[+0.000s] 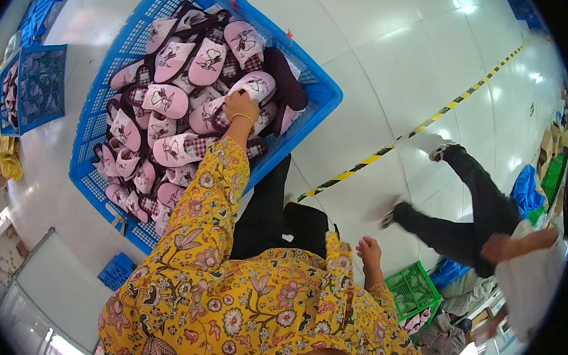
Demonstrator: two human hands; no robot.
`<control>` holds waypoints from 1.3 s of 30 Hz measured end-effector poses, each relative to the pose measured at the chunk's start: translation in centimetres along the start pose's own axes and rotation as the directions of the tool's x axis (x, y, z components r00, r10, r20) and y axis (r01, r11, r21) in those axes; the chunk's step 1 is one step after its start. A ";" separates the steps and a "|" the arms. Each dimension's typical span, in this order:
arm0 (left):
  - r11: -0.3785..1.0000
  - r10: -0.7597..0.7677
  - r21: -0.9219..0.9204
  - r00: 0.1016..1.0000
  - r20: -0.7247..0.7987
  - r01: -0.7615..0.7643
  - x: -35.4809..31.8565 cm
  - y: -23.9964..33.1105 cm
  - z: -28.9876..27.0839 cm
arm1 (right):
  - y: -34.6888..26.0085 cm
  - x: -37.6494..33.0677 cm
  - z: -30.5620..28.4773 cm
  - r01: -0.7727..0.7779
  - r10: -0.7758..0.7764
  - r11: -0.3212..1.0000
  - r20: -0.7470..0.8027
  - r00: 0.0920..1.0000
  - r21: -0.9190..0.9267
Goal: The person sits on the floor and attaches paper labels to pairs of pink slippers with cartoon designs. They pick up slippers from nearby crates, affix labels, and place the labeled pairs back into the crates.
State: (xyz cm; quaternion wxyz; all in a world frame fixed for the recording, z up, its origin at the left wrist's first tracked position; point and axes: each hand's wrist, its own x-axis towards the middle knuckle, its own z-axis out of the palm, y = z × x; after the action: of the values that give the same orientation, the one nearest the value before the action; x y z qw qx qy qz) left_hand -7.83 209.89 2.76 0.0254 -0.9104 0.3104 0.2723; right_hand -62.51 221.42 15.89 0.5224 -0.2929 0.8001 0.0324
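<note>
A large blue plastic basket point(330, 100) on the floor holds a heap of pink slippers with dark plaid linings and a printed figure on the toe. My left hand point(241, 107), with a thin bracelet at the wrist, reaches into the right part of the heap. Its fingers close on a pink slipper point(258, 86), though the fingertips are partly hidden. Other slippers point(168, 101) lie tightly around it at mixed angles. Beside my body at the right, my right hand point(369, 252) hangs with loosely bent fingers and nothing visible in it.
Yellow-black floor tape point(393, 147) runs diagonally across pale tiles. A person in dark trousers point(449, 244) strides at the right, near a green crate point(414, 291). Another blue basket point(42, 86) stands at the left; a small blue basket point(116, 270) is at lower left.
</note>
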 end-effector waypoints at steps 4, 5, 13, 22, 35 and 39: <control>0.876 -0.030 -0.479 0.998 0.061 0.056 0.3 -2.4 -2.8 | -8.1 1.1 4.8 0.161 -0.151 0.986 0.183 0.971 -0.039; 0.771 -0.022 -0.636 1.000 0.011 0.024 -0.3 -4.4 -2.7 | -10.7 1.9 6.1 0.268 -0.229 0.955 0.259 0.939 -0.128; -0.687 0.485 -0.451 0.821 0.301 0.571 -10.6 2.5 -12.6 | -32.7 -6.7 14.3 0.750 -0.675 0.658 0.499 0.544 0.071; -0.802 0.439 -0.352 0.876 0.201 0.483 -13.1 7.5 -15.1 | -38.9 -10.3 10.1 0.566 -0.618 0.749 0.673 0.407 0.346; -0.812 0.486 -0.232 0.841 0.240 0.535 -14.8 12.2 -15.5 | -40.2 -10.0 7.2 0.267 -0.496 0.868 0.709 0.501 0.418; -0.817 0.480 -0.234 0.847 0.229 0.527 -15.1 12.9 -15.8 | -39.9 -9.7 6.9 0.261 -0.496 0.868 0.709 0.501 0.422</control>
State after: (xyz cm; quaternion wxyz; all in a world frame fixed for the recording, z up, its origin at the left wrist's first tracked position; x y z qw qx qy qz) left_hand -17.61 204.40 25.51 -0.7571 -0.1093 -0.2928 0.5737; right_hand -34.09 195.15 31.15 0.8512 -0.3448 0.3908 -0.0614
